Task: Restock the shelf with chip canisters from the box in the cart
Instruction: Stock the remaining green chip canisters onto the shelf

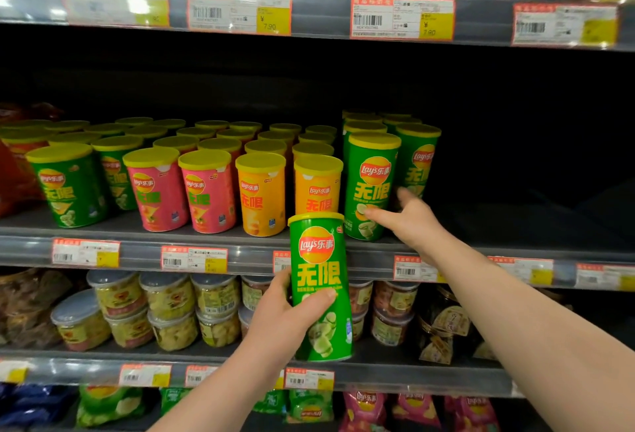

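— Nearest first?
— Left hand (275,314), fingers and thumb wrapped round a green can (321,280), held roughly upright in front of the shelf (141,254) edge, at 6 o'clock.
— The right hand (409,218)?
— At 1 o'clock from that can, fingers straight and apart, a tip touching the front tall can (371,187).
— Farther back?
— Pink cans (158,191) and orange cans (261,198), toward 9 o'clock.

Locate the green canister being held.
Head view, centre: the left hand grips the green canister before the shelf edge, just below an orange canister.
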